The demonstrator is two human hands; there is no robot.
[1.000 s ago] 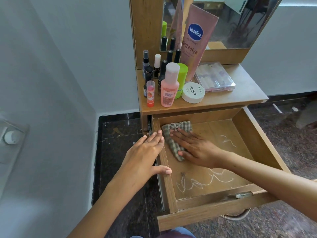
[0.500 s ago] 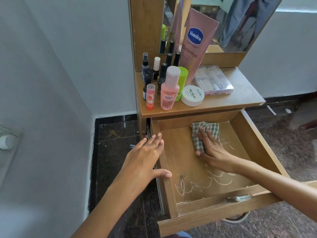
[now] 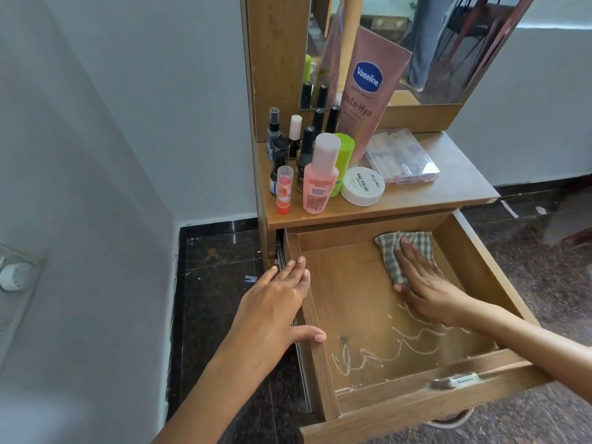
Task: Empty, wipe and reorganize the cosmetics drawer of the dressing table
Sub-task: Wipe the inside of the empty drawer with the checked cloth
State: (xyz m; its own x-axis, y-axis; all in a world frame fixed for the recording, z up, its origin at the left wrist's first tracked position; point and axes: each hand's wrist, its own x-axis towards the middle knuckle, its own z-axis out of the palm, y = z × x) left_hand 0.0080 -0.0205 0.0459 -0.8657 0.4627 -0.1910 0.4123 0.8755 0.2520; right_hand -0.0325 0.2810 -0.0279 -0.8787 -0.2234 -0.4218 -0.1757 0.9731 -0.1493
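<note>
The wooden drawer (image 3: 315, 347) of the dressing table is pulled out, with only the cloth lying in it. White squiggly marks (image 3: 394, 347) streak its floor near the front. My right hand (image 3: 423, 283) presses flat on a checked cloth (image 3: 392, 251) in the drawer's back right corner. My left hand (image 3: 275, 306) rests on the drawer's left wall, fingers straight along the outside and thumb over the top edge. The cosmetics stand on the tabletop (image 3: 448, 193): a pink Vaseline tube (image 3: 371, 91), a pink bottle (image 3: 320, 177), a white nail-polish jar (image 3: 362, 185) and several small bottles.
A clear plastic case (image 3: 400, 158) lies on the tabletop to the right of the jar. A mirror (image 3: 432, 43) rises behind. A grey wall (image 3: 96, 155) stands close on the left, with dark stone floor (image 3: 217, 283) between it and the drawer.
My right hand has slid the cloth from the drawer's back left corner across to the back right. My left hand has stayed on the drawer's left wall.
</note>
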